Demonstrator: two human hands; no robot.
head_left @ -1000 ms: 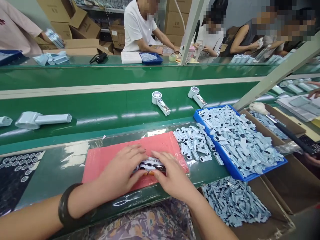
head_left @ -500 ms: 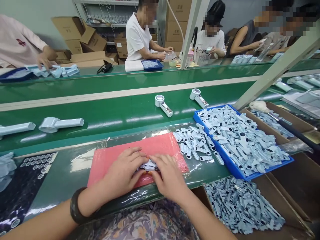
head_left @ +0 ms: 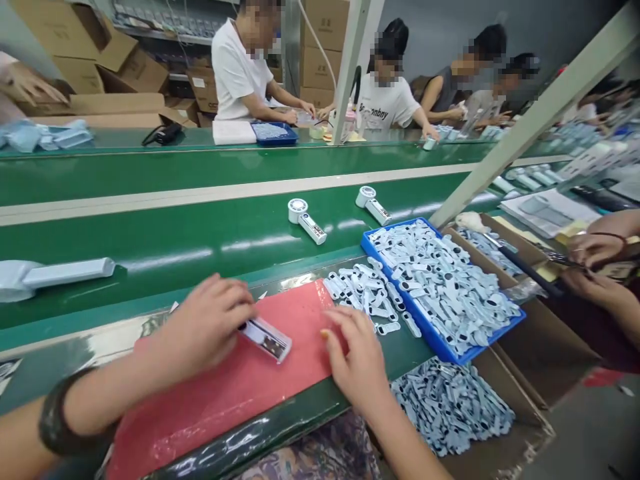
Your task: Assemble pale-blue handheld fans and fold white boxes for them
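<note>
My left hand (head_left: 213, 320) is closed round a light-blue handheld fan (head_left: 267, 339). The fan's handle sticks out to the right with its inside showing dark parts, and its head is hidden under my fingers. Beneath it lies a red mat (head_left: 300, 360). My right hand (head_left: 357, 357) hovers over the mat's right edge, fingers apart and nothing visible in them. Just beyond that hand is a loose pile of small light-blue covers (head_left: 367, 293), each with a dark oval.
A blue tray (head_left: 367, 248) heaped with covers stands right of the pile. Below it sits a cardboard box (head_left: 520, 433) of similar pieces. Fans (head_left: 307, 223) lie on the green conveyor (head_left: 225, 207). A slanted post (head_left: 530, 113) rises at right. A co-worker's hands (head_left: 600, 260) are at far right.
My hands have come apart: the left has moved left with the fan, and the right has let go and opened toward the covers. The view has shifted to the right.
</note>
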